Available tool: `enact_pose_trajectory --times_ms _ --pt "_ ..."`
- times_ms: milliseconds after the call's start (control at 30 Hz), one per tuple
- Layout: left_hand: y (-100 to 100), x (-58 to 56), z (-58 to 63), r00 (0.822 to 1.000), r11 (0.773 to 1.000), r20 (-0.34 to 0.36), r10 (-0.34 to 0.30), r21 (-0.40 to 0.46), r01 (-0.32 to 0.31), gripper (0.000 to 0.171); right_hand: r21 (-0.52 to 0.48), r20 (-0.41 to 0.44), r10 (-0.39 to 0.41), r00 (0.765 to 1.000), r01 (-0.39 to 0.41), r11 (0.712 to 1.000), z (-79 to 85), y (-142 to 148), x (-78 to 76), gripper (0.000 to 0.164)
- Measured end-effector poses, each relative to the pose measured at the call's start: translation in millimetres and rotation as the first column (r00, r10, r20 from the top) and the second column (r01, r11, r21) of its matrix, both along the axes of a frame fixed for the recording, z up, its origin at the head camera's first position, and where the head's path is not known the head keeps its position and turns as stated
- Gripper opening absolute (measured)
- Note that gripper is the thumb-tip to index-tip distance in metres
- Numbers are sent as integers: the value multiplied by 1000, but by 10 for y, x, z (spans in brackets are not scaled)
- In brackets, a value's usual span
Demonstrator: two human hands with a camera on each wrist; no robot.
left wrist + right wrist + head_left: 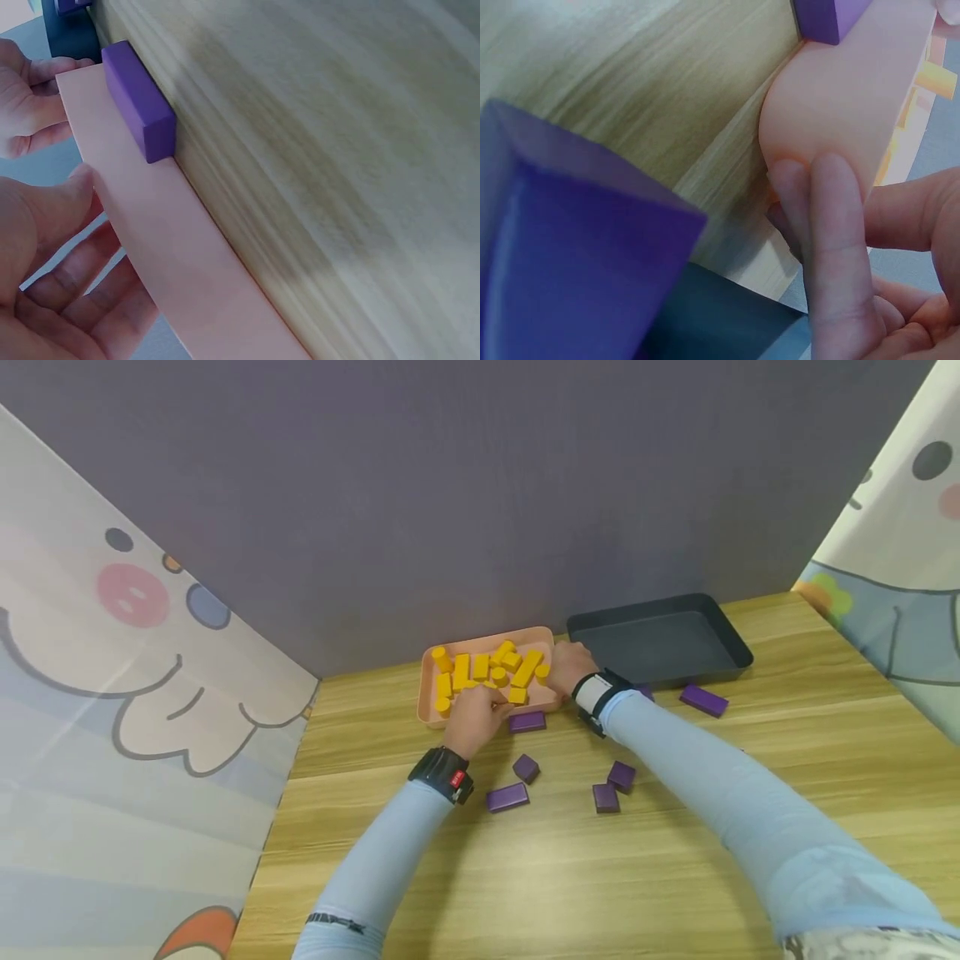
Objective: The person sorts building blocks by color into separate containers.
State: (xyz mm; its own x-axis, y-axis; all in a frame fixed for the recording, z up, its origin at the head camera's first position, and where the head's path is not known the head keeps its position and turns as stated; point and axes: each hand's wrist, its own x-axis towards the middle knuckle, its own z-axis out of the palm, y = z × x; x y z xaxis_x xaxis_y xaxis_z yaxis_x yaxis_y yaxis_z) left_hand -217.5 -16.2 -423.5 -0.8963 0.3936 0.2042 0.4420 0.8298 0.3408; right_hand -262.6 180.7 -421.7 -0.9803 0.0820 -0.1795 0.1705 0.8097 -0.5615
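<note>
A shallow pink tray (pixel 426 702) full of yellow blocks (pixel 481 667) stands near the grey wall. My left hand (pixel 474 718) reaches over its front rim. In the left wrist view the thumb (pixel 64 206) is at the rim, while the fingertips disappear behind the wall; whether they pinch anything is hidden. At the tray's right end, my right hand (pixel 570 667) grips the rounded corner, two fingers (pixel 840 225) pressed along its outside. A purple block (pixel 527 722) rests close against the tray's front side.
To the right stands a dark tray (pixel 660 647), with a long purple block (pixel 703 700) in front of it. Several more purple blocks, including a purple cube (pixel 527 768) and a long purple piece (pixel 507 797), lie on the wooden table (pixel 570 893). Printed panels flank both sides.
</note>
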Motion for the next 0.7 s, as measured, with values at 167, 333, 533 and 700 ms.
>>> enact_pose_trajectory --times_ms 167,333,533,700 --pt "14 47 -8 1000 1000 15 -11 -9 11 15 -29 1 7 1000 -7 1000 -24 106 71 16" --pt "-30 212 140 1000 997 4 19 75 -19 27 -25 -124 68 990 -71 997 313 292 311 32" --pt "-118 570 318 994 984 -106 -13 178 32 41 -24 -334 66 940 -79 997 801 899 713 27" --pt "-147 824 300 994 982 -87 -64 172 78 61 30 -379 -47 924 64 998 882 1605 925 46"
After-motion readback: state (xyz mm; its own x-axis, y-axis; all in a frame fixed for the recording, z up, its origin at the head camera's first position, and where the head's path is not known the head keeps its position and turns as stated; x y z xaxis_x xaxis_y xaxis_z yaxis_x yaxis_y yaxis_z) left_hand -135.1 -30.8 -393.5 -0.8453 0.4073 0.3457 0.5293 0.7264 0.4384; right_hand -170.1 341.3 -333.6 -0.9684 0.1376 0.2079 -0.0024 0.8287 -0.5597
